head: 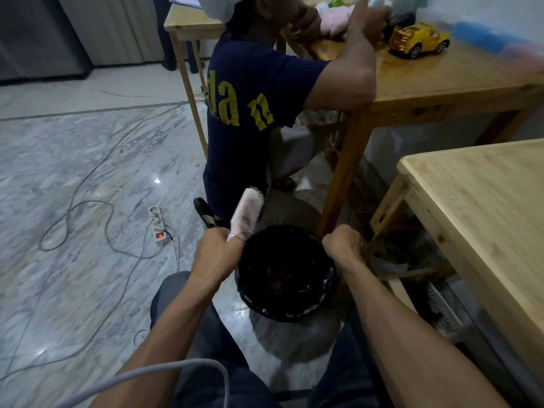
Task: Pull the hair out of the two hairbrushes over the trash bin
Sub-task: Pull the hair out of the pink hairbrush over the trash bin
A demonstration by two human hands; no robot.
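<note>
- Nearest: grey cable [176, 366] loops across the wearer's lap; dark trousers, both forearms reach fwd over the knees.
- Left hand [216, 254] closed around the handle of the pink hairbrush [246, 213]; brush held tilted up and away, head just beyond the bin's left rim, bristles facing right toward the bin.
- Right hand [341, 244] curled into a fist at the bin's far-right rim; looks like it may pinch a tuft of hair, but too dark to tell, so what it grips can't be confirmed.
- Trash bin [323, 293] sits on the floor between the knees: round, lined w/ a glossy, crinkled black bag, dark debris inside.
- Second brush not seen anywhere in view.
- Risks (judgement): brush head sits off the rim, not over the opening, so loosened hair could drop on the floor; light strands may cling to fingers or drift; tugging hard on stiff plastic bristles could bend them.
- Brush: flat, oblong pale-pink plastic back, short white bristles, greyish fuzz near the base.
- Left, further: white power strip [157, 225] w/ lit red switch, thin cords snaking over polished grey marble floor [73, 160].
- Right: pale wood table [485, 207], smooth grain.
- Far: another person in a navy tee at a second wooden table holding a yellow toy truck [418, 39].
</note>
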